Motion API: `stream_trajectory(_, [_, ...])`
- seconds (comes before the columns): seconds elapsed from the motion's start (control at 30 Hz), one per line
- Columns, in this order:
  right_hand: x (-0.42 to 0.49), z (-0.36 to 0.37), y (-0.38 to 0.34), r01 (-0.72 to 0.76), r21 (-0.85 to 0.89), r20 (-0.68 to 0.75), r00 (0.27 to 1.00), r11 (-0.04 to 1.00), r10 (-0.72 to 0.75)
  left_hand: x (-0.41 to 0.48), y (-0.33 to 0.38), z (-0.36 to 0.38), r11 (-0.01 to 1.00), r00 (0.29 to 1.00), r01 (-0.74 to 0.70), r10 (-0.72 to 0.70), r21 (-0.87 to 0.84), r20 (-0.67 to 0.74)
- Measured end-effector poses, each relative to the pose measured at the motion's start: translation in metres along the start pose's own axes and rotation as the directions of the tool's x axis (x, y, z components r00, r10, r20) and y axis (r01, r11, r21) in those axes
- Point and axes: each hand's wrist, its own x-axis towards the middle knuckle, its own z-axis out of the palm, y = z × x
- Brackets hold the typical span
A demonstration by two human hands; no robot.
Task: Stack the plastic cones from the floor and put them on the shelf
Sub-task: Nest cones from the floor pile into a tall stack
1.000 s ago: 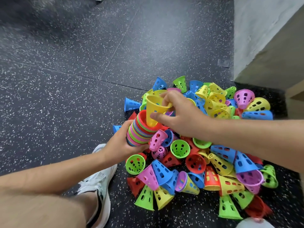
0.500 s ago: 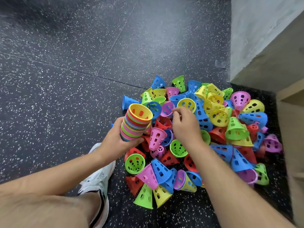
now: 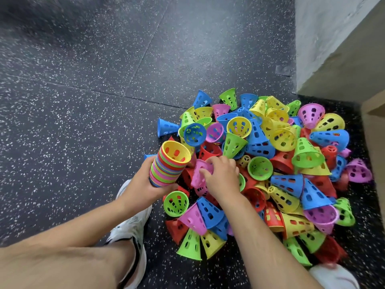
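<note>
Dark rubber floor (image 3: 83, 101), flecked with white, filled the upper left of the frame. A pale wall (image 3: 323, 38) rose at the upper right, and below it a tan board (image 3: 373, 142) ran down the right edge; it may have been part of the shelf, but we saw too little of it to be sure. A pile of plastic cones (image 3: 281, 163) lay on the floor across the centre and lower right. They were blue, green, yellow, red and pink, all pierced with holes, tipped on their sides and leaning on one another. Just left of centre, our left hand (image 3: 143, 184) had its fingers curled round a stack (image 3: 166, 172) of nested cones. We held it tilted, with its open mouth turned up toward us, and a yellow cone (image 3: 176, 153) sat innermost at the top. Our right hand (image 3: 220, 176) lay on the near left edge of the pile, thumb and fingertips pinching a pink cone (image 3: 199, 174) just beside the stack's lower right. A white shoe (image 3: 129, 226) showed beneath our left forearm at lower centre. The toe of a second shoe (image 3: 333, 276) peeked in at the bottom right.
</note>
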Motion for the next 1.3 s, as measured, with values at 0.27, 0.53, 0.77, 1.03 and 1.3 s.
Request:
stream_trajectory(0.27, [0.002, -0.043, -0.022, 0.261, 0.433, -0.303, 0.944, 0.863, -0.134, -0.009, -0.015, -0.004, 0.999, 0.999, 0.031, -0.031, 0.024, -0.026])
stream_trajectory(0.53, [-0.014, -0.043, -0.048, 0.528, 0.412, -0.398, 0.837, 0.742, -0.375, -0.013, -0.014, -0.003, 0.998, 1.0, 0.024, -0.024, 0.06, -0.002])
stream_trajectory(0.77, [-0.036, -0.016, -0.051, 0.491, 0.485, -0.208, 0.868, 0.724, -0.45, -0.014, -0.02, -0.003, 1.0, 0.999, 0.026, -0.026, 0.012, -0.021])
stream_trajectory(1.03, [-0.031, -0.01, -0.032, 0.296, 0.494, -0.099, 0.953, 0.817, -0.285, -0.019, -0.028, -0.008, 1.0, 0.999, 0.028, -0.028, 0.008, -0.025])
stream_trajectory(1.3, [-0.047, 0.032, -0.015, 0.39, -0.049, 0.315, 0.879, 0.919, -0.357, -0.028, -0.045, -0.006, 0.999, 0.999, 0.016, -0.015, 0.031, -0.029])
